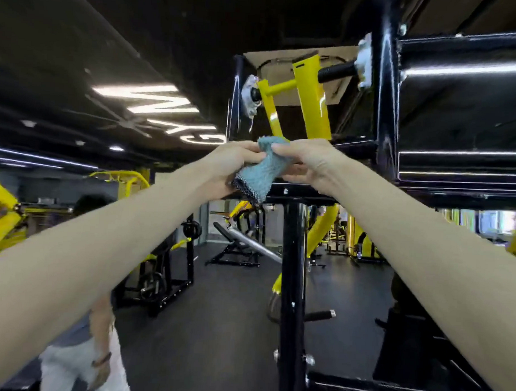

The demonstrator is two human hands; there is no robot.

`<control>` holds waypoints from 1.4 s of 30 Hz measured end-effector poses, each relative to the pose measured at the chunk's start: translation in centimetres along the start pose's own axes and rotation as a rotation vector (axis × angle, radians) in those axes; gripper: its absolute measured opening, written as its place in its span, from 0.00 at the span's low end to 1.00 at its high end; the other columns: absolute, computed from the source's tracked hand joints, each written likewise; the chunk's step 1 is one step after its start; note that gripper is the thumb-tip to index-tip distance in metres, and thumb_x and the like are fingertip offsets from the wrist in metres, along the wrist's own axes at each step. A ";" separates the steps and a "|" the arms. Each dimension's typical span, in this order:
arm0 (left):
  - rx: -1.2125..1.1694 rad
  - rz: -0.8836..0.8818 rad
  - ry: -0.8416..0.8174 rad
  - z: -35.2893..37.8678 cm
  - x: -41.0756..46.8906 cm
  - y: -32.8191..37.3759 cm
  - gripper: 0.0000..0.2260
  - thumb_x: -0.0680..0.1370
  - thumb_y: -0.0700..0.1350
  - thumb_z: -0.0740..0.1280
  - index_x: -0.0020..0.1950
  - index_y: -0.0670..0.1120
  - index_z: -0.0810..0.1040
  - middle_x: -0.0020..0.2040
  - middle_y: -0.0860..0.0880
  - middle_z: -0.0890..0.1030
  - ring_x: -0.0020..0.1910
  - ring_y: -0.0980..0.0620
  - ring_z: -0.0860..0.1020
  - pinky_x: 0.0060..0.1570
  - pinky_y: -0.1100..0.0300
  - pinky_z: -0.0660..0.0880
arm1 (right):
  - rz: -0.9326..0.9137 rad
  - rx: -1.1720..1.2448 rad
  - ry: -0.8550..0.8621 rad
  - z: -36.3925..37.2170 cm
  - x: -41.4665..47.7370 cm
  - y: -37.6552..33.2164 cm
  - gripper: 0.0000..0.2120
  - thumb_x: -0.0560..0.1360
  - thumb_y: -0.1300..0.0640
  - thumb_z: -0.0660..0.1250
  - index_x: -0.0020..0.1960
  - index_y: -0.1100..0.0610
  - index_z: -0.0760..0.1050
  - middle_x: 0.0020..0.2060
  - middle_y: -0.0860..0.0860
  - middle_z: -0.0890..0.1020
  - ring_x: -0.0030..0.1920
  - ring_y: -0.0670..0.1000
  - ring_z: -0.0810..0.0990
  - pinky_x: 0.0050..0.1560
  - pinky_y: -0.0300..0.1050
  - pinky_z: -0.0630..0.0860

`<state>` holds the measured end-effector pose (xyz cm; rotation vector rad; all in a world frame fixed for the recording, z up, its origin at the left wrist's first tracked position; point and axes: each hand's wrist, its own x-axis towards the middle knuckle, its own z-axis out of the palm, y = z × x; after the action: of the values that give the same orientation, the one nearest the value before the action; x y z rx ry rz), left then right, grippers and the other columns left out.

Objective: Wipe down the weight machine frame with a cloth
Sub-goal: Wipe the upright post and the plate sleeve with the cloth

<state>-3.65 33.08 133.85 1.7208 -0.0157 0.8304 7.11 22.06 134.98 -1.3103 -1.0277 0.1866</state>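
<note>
A grey-blue fuzzy cloth (pixel 262 169) is bunched between both hands at the centre of the head view. My left hand (pixel 228 168) grips its left side and my right hand (pixel 307 163) pinches its right side. The cloth hangs just in front of a black horizontal bar of the weight machine frame (pixel 297 193). A black upright post (pixel 293 284) runs down from that bar. Yellow lever arms (pixel 312 106) rise above the hands, and a large black beam (pixel 464 114) fills the upper right.
A person in a grey top and white trousers (pixel 82 344) bends at the lower left. Black and yellow machines (pixel 166 265) and an incline bench (pixel 237 247) stand on the dark floor behind. Another frame bar (pixel 390 390) lies low at the right.
</note>
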 end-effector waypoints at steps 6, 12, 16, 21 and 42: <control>0.070 -0.103 -0.154 -3.6 -1.4 -1.5 0.08 0.80 0.46 0.63 0.57 0.47 0.76 0.51 0.48 0.81 0.49 0.51 0.80 0.45 0.58 0.76 | 0.038 -0.123 0.113 3.6 0.8 -0.1 0.12 0.72 0.60 0.73 0.53 0.62 0.77 0.43 0.53 0.83 0.42 0.50 0.83 0.40 0.43 0.81; 0.185 -0.075 -0.171 -6.4 0.0 -2.9 0.14 0.75 0.37 0.69 0.60 0.46 0.77 0.53 0.46 0.82 0.51 0.50 0.80 0.48 0.54 0.78 | -0.006 -0.058 0.073 5.2 2.1 -1.1 0.06 0.74 0.65 0.69 0.50 0.63 0.75 0.42 0.55 0.80 0.43 0.52 0.81 0.43 0.47 0.82; 0.201 -0.050 -0.100 -8.7 1.1 -3.1 0.13 0.73 0.38 0.70 0.58 0.45 0.79 0.54 0.46 0.82 0.54 0.49 0.79 0.55 0.51 0.76 | -0.061 0.088 0.082 5.5 4.4 -0.6 0.13 0.73 0.69 0.68 0.58 0.65 0.73 0.51 0.58 0.80 0.48 0.53 0.80 0.44 0.46 0.80; 0.221 0.007 -0.070 -10.7 2.8 -2.5 0.15 0.73 0.36 0.69 0.60 0.43 0.79 0.56 0.43 0.82 0.51 0.49 0.79 0.58 0.49 0.75 | -0.021 0.045 -0.005 6.3 6.2 -0.1 0.22 0.70 0.77 0.57 0.57 0.57 0.74 0.60 0.59 0.72 0.53 0.58 0.76 0.41 0.48 0.79; -0.205 0.252 -0.377 -25.3 17.8 -8.4 0.12 0.75 0.37 0.67 0.58 0.44 0.78 0.50 0.47 0.82 0.48 0.52 0.78 0.41 0.60 0.75 | -0.063 -0.396 0.074 16.5 16.9 2.0 0.09 0.74 0.63 0.70 0.52 0.65 0.80 0.47 0.56 0.82 0.47 0.51 0.80 0.49 0.46 0.79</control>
<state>0.17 64.59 138.24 1.6757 -0.5628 0.6477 5.96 45.14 140.45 -1.6253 -1.0751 -0.1197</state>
